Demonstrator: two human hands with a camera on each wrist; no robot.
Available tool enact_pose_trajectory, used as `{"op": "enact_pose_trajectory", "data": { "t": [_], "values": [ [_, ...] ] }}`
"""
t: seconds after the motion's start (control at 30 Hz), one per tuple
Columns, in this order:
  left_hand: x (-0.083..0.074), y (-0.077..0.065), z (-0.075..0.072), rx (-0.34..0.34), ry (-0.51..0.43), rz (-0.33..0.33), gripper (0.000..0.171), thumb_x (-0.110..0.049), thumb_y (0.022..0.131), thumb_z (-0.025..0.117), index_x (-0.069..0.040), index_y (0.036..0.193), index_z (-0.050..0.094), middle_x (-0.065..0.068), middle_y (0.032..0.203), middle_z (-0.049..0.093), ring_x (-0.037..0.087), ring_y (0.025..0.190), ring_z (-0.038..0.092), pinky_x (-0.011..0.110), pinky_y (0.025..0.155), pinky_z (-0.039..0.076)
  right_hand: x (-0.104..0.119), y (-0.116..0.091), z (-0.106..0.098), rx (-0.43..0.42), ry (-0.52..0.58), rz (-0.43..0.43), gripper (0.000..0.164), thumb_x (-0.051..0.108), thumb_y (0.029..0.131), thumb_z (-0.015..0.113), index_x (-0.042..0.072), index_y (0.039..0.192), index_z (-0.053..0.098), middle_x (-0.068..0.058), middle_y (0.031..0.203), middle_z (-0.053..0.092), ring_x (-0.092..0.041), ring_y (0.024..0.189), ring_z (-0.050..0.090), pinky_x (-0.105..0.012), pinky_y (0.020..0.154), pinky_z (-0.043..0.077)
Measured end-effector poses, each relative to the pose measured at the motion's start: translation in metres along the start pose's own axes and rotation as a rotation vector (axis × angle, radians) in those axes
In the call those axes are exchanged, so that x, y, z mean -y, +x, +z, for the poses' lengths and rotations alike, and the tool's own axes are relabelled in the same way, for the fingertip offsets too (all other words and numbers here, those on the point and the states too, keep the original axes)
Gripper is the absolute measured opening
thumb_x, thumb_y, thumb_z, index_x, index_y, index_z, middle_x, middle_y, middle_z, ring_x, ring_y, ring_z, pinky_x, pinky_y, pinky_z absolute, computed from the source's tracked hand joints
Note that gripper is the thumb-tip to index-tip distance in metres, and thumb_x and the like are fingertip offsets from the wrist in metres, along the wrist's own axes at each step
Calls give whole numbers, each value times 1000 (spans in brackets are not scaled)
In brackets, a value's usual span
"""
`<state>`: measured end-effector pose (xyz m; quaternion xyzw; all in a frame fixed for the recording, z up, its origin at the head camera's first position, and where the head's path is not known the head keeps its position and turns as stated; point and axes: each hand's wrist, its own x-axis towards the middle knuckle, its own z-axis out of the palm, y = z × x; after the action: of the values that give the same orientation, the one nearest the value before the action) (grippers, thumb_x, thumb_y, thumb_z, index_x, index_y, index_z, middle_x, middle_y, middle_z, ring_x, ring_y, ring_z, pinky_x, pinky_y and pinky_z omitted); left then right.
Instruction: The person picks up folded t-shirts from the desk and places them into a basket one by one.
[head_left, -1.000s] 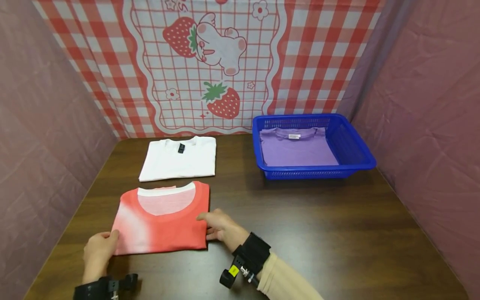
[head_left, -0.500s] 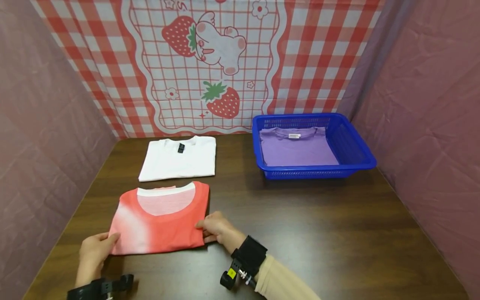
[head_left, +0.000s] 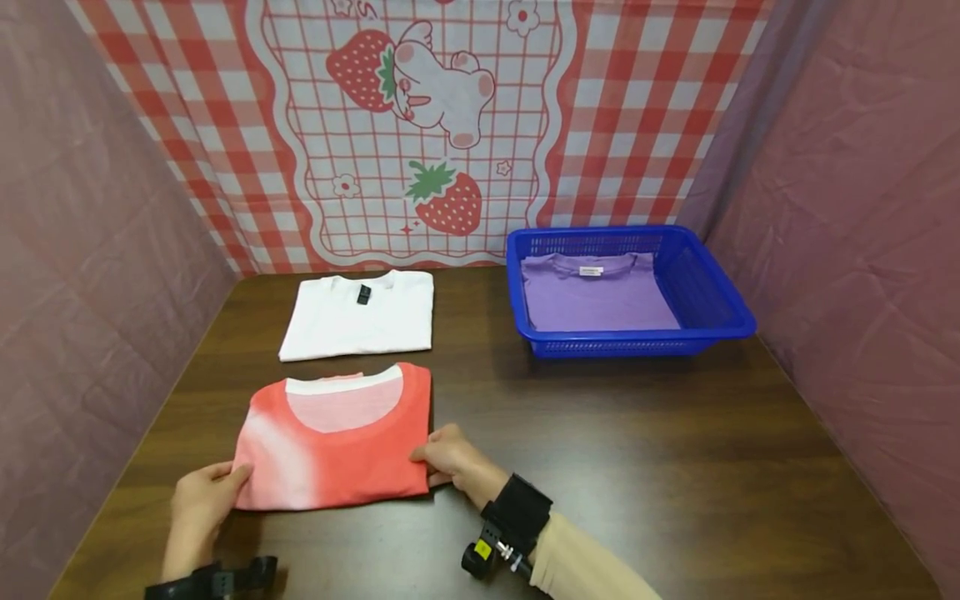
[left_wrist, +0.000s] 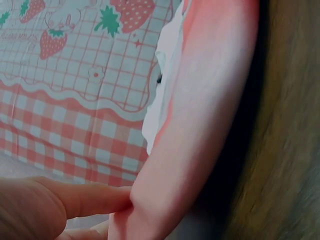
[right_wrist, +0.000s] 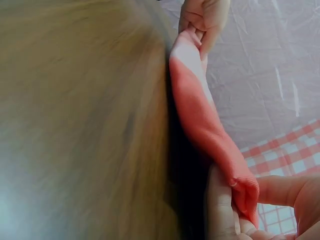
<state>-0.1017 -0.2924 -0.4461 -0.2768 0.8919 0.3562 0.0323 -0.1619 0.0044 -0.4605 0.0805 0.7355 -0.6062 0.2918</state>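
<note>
Head: coral tee [head_left: 352, 467], long axis L–R, betw. L hand [head_left: 202, 502] pinching L end & R hand [head_left: 454, 458] pinching R end; neither nearer. Brown table [head_left: 615, 467] beneath, white tee [head_left: 358, 321] beyond, checked curtain [head_left: 637, 108] behind.
L wrist: near edge prob. clear of table; dim.
R wrist: thumb [right_wrist: 277, 191] above, fingers [right_wrist: 220, 205] below.

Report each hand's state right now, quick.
Left hand: closed, pinching the left side of the folded coral-and-white fabric T-shirt.
Right hand: closed, pinching the right side of the same T-shirt.
</note>
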Motion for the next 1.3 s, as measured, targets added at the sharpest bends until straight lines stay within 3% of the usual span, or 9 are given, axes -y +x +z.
{"op": "enact_pose_trajectory", "data": {
  "t": [0.13,0.27,0.4,0.57,0.73,0.87,1.1,1.17,1.3],
  "values": [
    [-2,-6,3,65,11,59,53,-31,92,60,13,122,58,34,123,58,37,102,61,33,77,51,-11,-11,-17,22,-27,-15,10,4,84,64,-4,88,68,-9,72,72,-10,56,66,-25,53,56],
    [-4,-12,5,188,-24,85,55,-31,91,63,14,123,57,29,115,66,20,94,65,27,77,52,-21,-25,-33,32,-51,-26,11,5,85,63,-5,88,67,-9,73,72,-11,59,67,-27,56,57],
    [-4,-15,5,277,-27,87,53,-31,92,63,13,121,59,23,111,70,4,83,59,19,69,48,-24,-32,-40,38,-69,-30,8,4,83,63,-4,84,66,-8,72,72,-11,60,67,-28,56,58],
    [-7,-10,6,336,-1,112,51,-29,95,57,16,120,58,25,113,67,18,90,62,30,75,53,-21,-28,-43,28,-69,-34,11,6,83,63,-4,86,65,-5,71,70,-11,59,66,-28,56,58],
    [-18,3,8,414,6,74,60,-39,97,52,14,126,53,29,122,58,33,105,57,47,86,51,-15,-17,-46,-31,-65,-11,9,8,85,63,1,80,61,0,64,60,-8,55,60,-25,53,56],
    [-29,19,9,463,-3,73,66,-43,97,50,15,129,48,25,111,58,32,99,53,44,82,48,-10,-8,-49,-75,-54,-4,9,6,85,64,3,78,59,1,63,57,-8,54,57,-25,54,56],
    [-42,42,10,488,-9,18,79,-45,96,50,16,142,29,37,140,38,47,118,43,64,102,39,-2,-1,-49,-105,-69,-20,8,5,83,66,-2,85,63,0,66,57,-8,54,57,-24,52,55],
    [-43,45,12,490,-15,4,78,-43,96,52,16,142,28,37,139,39,47,118,44,63,102,40,-2,-1,-49,-109,-78,-25,9,5,82,67,-3,87,64,0,68,58,-8,54,57,-24,52,55],
    [-43,44,14,476,-35,-6,69,-37,95,56,15,137,37,31,123,52,39,105,50,47,87,50,-3,-1,-48,-119,-78,-35,9,2,81,67,-3,86,63,-1,69,57,-9,55,57,-24,52,55]
  ]
}}
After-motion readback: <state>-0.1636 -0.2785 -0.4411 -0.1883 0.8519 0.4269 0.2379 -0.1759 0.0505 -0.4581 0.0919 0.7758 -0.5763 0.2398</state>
